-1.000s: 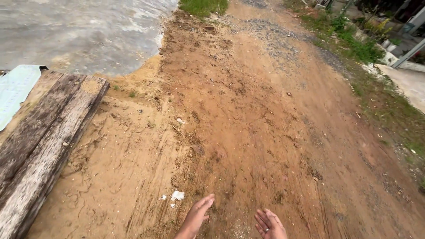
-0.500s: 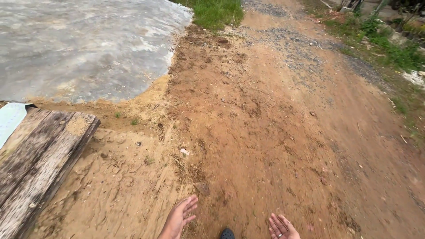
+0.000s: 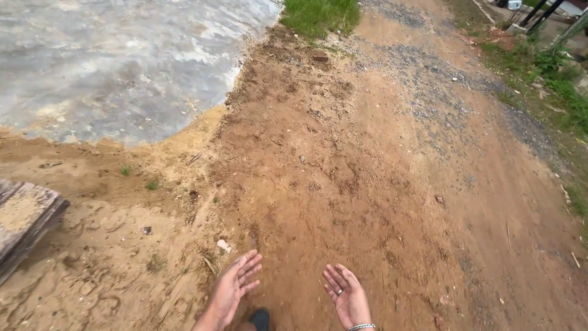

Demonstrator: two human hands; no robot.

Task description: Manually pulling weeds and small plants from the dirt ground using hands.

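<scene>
A small white scrap (image 3: 224,246) lies by the left hand (image 3: 234,288); right hand (image 3: 347,296) alongside (both empty, fingers spread, palms up).

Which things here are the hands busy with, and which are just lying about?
With the hands:
- left hand and right hand, both open and holding nothing, above the dirt path
- dark shoe tip between them

Lying about:
- weathered wooden planks
- white scrap
- grey concrete slab
- grass patch
</scene>
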